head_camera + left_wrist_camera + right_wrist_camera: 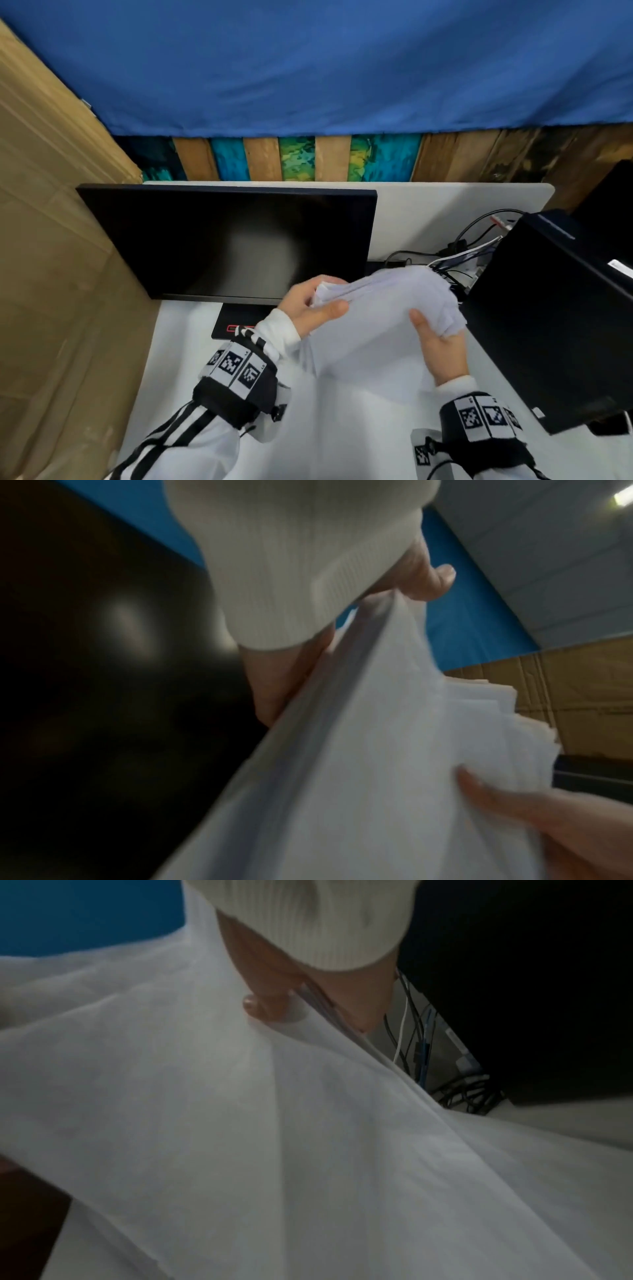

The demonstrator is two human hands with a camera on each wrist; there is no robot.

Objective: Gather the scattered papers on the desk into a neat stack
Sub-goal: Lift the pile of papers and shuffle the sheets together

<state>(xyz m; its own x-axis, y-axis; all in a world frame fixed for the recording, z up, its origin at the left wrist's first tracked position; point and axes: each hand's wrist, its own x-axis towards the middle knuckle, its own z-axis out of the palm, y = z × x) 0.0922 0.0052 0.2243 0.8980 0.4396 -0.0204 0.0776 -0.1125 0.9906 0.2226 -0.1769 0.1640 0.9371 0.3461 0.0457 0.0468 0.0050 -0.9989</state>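
papers (pixel 376 308) | edges uneven | left hand (pixel 308 308), right hand (pixel 442 346) grip sides

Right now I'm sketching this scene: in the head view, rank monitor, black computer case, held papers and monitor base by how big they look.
1. monitor
2. black computer case, though it sits nearer the camera and is cut off at the frame edge
3. papers
4. monitor base, partly hidden

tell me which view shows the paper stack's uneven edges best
The left wrist view: the papers fan into staggered corners at their far end. The head view blurs them between both hands; the right wrist view shows only a sheet surface.
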